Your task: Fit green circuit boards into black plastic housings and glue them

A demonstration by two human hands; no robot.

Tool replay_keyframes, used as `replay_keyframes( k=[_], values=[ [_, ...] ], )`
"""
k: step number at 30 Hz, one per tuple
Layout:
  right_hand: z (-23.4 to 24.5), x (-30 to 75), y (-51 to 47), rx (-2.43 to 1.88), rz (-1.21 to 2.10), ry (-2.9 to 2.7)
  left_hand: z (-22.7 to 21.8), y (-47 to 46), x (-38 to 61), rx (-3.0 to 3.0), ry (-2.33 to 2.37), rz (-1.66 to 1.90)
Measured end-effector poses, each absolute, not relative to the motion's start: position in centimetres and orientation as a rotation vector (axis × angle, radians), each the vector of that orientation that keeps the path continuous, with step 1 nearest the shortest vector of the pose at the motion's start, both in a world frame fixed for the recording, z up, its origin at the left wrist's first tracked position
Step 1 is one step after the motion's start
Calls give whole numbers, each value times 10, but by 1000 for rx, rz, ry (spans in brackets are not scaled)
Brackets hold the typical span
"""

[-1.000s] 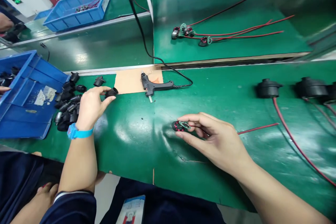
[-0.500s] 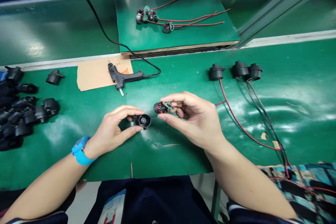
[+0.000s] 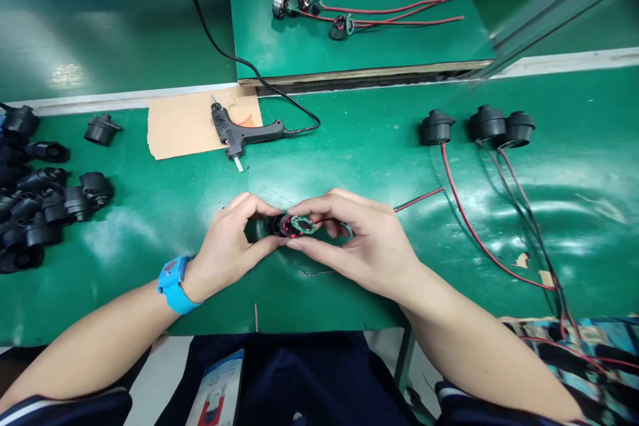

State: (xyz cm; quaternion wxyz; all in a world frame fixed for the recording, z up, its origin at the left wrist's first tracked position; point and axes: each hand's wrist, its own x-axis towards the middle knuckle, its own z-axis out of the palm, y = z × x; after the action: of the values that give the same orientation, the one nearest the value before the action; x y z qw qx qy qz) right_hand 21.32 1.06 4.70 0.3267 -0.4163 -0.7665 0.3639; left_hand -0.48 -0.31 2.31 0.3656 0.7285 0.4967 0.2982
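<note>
My left hand (image 3: 230,246), with a blue watch on its wrist, pinches a small black plastic housing (image 3: 273,225) over the green mat (image 3: 349,160). My right hand (image 3: 357,243) pinches a coil part with red winding and a small green board (image 3: 298,225), whose red wire (image 3: 417,200) trails right. The coil part is pressed against the open end of the housing, and both hands meet at the middle of the bench.
A black glue gun (image 3: 242,134) lies on a cardboard sheet (image 3: 187,123), its cable running up and back. A heap of black housings (image 3: 40,196) lies at the left. Three black wired assemblies (image 3: 476,125) sit at the right. More coil parts (image 3: 309,3) lie on the raised board.
My left hand carried a black housing from the heap at the left to the middle. My right hand lifted the coil part, and the two parts now touch.
</note>
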Motion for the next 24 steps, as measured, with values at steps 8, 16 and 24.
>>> replay_keyframes(
  k=[8,16,24],
  values=[
    [39,210,15,-1074,1077,-2050,24,0,-7,1864,1223,738],
    [35,207,19,-1104,1365,-1905,23,1,-8,1818,1186,709],
    [43,220,22,-1122,1447,-1835,21,1,-10,1842,1219,679]
  ],
)
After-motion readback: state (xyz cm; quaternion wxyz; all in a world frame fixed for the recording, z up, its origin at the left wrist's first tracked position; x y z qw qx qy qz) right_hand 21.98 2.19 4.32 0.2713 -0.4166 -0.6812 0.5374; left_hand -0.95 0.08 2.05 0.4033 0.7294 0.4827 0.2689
